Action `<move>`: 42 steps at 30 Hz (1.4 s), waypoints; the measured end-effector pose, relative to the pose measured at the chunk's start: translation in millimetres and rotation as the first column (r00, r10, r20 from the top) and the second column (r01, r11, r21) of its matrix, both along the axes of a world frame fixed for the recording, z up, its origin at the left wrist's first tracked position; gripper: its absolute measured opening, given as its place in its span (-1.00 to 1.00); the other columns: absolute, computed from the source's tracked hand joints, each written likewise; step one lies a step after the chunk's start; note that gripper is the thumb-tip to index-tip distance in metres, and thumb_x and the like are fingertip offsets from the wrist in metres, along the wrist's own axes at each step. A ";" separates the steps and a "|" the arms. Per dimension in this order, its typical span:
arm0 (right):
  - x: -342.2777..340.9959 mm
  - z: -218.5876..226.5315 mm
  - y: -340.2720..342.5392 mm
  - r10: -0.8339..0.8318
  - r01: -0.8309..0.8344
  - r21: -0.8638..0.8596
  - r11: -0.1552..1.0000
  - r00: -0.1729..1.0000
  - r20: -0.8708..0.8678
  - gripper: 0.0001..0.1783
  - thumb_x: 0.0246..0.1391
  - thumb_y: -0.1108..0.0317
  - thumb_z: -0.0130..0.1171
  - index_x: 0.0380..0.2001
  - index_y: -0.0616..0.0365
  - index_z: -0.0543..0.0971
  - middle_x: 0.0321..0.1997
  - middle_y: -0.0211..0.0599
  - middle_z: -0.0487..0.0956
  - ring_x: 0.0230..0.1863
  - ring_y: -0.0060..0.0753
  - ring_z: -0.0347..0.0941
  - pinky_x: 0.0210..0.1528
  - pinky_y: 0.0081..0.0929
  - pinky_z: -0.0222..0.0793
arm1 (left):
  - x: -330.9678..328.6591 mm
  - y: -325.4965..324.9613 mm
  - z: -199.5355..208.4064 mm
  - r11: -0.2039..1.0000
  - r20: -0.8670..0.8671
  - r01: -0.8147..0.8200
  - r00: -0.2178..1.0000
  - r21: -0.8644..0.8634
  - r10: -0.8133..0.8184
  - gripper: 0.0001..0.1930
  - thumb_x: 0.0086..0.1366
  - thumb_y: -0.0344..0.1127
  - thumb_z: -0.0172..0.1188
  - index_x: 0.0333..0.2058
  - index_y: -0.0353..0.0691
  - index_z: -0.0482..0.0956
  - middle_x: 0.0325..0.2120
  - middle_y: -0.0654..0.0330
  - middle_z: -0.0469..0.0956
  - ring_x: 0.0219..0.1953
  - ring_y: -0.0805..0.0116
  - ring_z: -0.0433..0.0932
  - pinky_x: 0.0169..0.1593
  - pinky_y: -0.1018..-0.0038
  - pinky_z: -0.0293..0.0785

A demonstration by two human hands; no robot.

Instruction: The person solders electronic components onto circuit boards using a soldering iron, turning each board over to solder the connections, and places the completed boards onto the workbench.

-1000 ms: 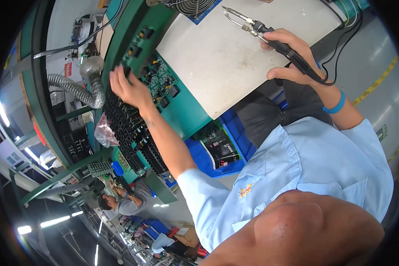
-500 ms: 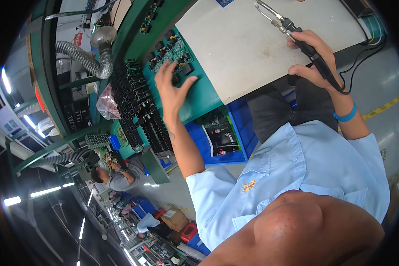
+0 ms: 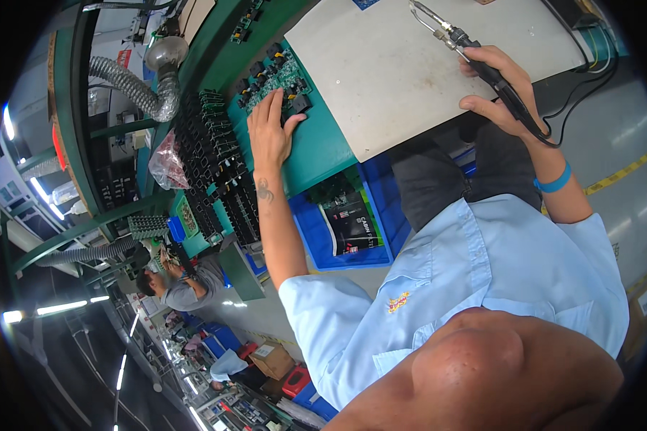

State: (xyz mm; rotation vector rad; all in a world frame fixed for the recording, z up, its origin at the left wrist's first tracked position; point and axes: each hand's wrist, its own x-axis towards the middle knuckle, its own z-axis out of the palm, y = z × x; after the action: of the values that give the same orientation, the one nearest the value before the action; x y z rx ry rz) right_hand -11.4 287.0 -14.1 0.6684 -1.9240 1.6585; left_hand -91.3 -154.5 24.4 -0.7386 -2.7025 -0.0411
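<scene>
My right hand (image 3: 509,108) is closed around the black handle of a soldering iron (image 3: 487,72), raised above the pale work mat (image 3: 410,79). A thin bent metal tube runs alongside the iron's tip, which points to the far left. On the green bench top (image 3: 327,147) at the left, my left hand (image 3: 269,140) lies over the near edge of a group of green circuit boards (image 3: 289,74) with black and yellow parts. Its fingers are stretched out and the thumb stands apart. The fingertips reach the boards and cover some of them; no grip on one shows.
Black racks (image 3: 226,176) with several rows of boards stand left of my left arm. A blue bin (image 3: 313,248) holding a black printed packet (image 3: 352,226) sits below the bench edge. The iron's black cable (image 3: 589,90) trails at the right. A co-worker (image 3: 187,284) works farther left.
My left hand has come down onto the boards, its fingers drawing closer together. My right hand with the soldering iron has shifted slightly left, along with a small shift of the whole view.
</scene>
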 end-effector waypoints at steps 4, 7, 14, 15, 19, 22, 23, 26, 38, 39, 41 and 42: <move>1.1 0.8 -1.6 -0.003 0.003 -0.022 1.000 1.000 0.010 -0.28 -0.16 0.48 0.59 0.15 0.23 0.57 0.00 -0.22 0.64 -0.16 -0.34 0.55 0.00 -0.48 0.47 | -16.3 -12.8 0.0 0.988 -0.054 0.115 0.991 -0.105 -0.121 -0.42 0.29 0.08 0.30 0.13 -0.21 0.58 0.11 0.16 0.62 0.05 0.13 0.56 0.13 0.26 0.43; 0.7 1.8 -1.3 -0.010 0.011 -0.012 1.000 1.000 0.010 -0.28 -0.16 0.48 0.59 0.15 0.22 0.57 0.00 -0.22 0.64 -0.16 -0.34 0.55 0.00 -0.48 0.47 | -20.3 -15.6 0.1 0.989 -0.059 0.122 0.990 -0.083 -0.127 -0.46 0.31 0.07 0.28 0.10 -0.21 0.60 0.05 0.16 0.65 0.00 0.12 0.58 0.11 0.26 0.44; -1.0 1.5 -1.2 0.000 0.000 -0.013 1.000 1.000 0.007 -0.28 -0.16 0.47 0.59 0.15 0.21 0.57 0.00 -0.22 0.64 -0.16 -0.33 0.55 0.00 -0.47 0.47 | -24.4 -18.5 4.2 0.995 -0.026 0.092 0.995 -0.042 -0.094 -0.52 0.35 0.04 0.24 0.03 -0.23 0.63 -0.11 0.17 0.71 -0.11 0.11 0.62 0.07 0.24 0.48; -1.0 1.5 -1.3 -0.002 0.002 -0.013 1.000 1.000 0.007 -0.28 -0.16 0.47 0.59 0.15 0.21 0.57 0.00 -0.22 0.64 -0.16 -0.33 0.55 0.00 -0.47 0.47 | -25.1 -18.1 5.2 0.995 -0.025 0.095 0.995 -0.042 -0.096 -0.52 0.35 0.04 0.24 0.03 -0.23 0.63 -0.11 0.17 0.71 -0.11 0.11 0.62 0.07 0.24 0.48; 0.0 1.8 -1.4 -0.006 0.006 0.001 1.000 1.000 0.002 -0.27 -0.17 0.46 0.60 0.16 0.21 0.57 0.01 -0.22 0.64 -0.16 -0.33 0.56 0.00 -0.48 0.47 | -26.3 -16.1 9.7 0.997 0.034 0.060 0.998 -0.038 -0.059 -0.54 0.36 0.02 0.23 0.02 -0.23 0.63 -0.15 0.16 0.72 -0.13 0.10 0.62 0.08 0.22 0.48; -1.1 1.3 -1.1 0.000 0.000 0.002 1.000 1.000 -0.010 -0.27 -0.17 0.46 0.60 0.16 0.21 0.58 0.01 -0.22 0.64 -0.16 -0.33 0.56 0.01 -0.48 0.48 | -26.3 -17.4 14.5 0.997 0.076 0.043 0.996 -0.056 -0.039 -0.53 0.36 0.02 0.24 0.03 -0.25 0.62 -0.11 0.15 0.71 -0.12 0.10 0.62 0.07 0.22 0.49; -1.5 1.0 -1.0 0.004 -0.004 0.002 1.000 1.000 -0.015 -0.27 -0.17 0.46 0.60 0.16 0.20 0.58 0.01 -0.22 0.64 -0.16 -0.33 0.56 0.01 -0.48 0.48 | -26.4 -18.1 15.6 0.997 0.098 0.034 0.995 -0.065 -0.027 -0.53 0.36 0.01 0.24 0.04 -0.25 0.61 -0.09 0.15 0.70 -0.11 0.09 0.62 0.06 0.22 0.49; -1.4 0.8 -1.5 0.007 -0.007 0.004 1.000 1.000 -0.015 -0.27 -0.17 0.46 0.60 0.16 0.20 0.58 0.01 -0.21 0.64 -0.16 -0.33 0.56 0.01 -0.48 0.48 | -24.1 -19.0 12.1 0.995 0.070 0.053 0.996 -0.084 -0.047 -0.52 0.35 0.00 0.26 0.05 -0.27 0.60 -0.03 0.13 0.68 -0.09 0.09 0.61 0.06 0.22 0.50; -1.1 -0.9 -1.4 -0.003 0.003 0.021 1.000 1.000 0.005 -0.27 -0.16 0.46 0.59 0.17 0.23 0.57 0.00 -0.21 0.64 -0.16 -0.34 0.56 0.01 -0.50 0.48 | -12.1 -24.5 6.8 0.992 0.096 0.115 0.988 0.057 -0.120 -0.39 0.30 -0.07 0.36 0.19 -0.34 0.48 0.19 0.01 0.55 0.14 0.01 0.56 0.22 0.22 0.48; -0.9 -0.6 -1.1 -0.005 0.005 0.020 1.000 1.000 0.007 -0.27 -0.15 0.46 0.59 0.17 0.23 0.57 0.00 -0.20 0.64 -0.16 -0.34 0.56 0.01 -0.50 0.48 | -15.4 -28.6 6.0 0.993 0.145 0.099 0.984 0.056 -0.107 -0.37 0.29 -0.07 0.38 0.20 -0.35 0.47 0.20 0.00 0.54 0.17 0.00 0.55 0.25 0.21 0.46; -1.9 -1.4 -1.7 0.005 -0.005 0.023 1.000 1.000 0.009 -0.27 -0.15 0.47 0.59 0.17 0.23 0.57 0.00 -0.20 0.64 -0.16 -0.34 0.56 0.02 -0.50 0.48 | -24.3 -39.4 7.4 0.996 0.188 0.073 0.979 0.043 -0.080 -0.35 0.28 -0.08 0.39 0.22 -0.35 0.45 0.21 -0.02 0.53 0.19 -0.01 0.54 0.26 0.21 0.46; -2.0 -1.3 -1.6 0.010 -0.010 0.023 1.000 1.000 0.008 -0.27 -0.15 0.47 0.59 0.17 0.23 0.57 0.00 -0.20 0.64 -0.15 -0.34 0.56 0.02 -0.50 0.48 | -30.9 -43.9 9.7 0.998 0.228 0.054 0.972 0.026 -0.058 -0.33 0.27 -0.08 0.39 0.23 -0.36 0.44 0.21 -0.03 0.53 0.20 -0.01 0.53 0.27 0.21 0.45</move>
State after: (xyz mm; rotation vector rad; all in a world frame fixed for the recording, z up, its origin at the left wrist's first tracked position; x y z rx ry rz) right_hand -13.5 285.4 -15.4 0.6822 -1.9514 1.6498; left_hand -122.2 -198.4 34.0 -0.8519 -2.8929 -0.1769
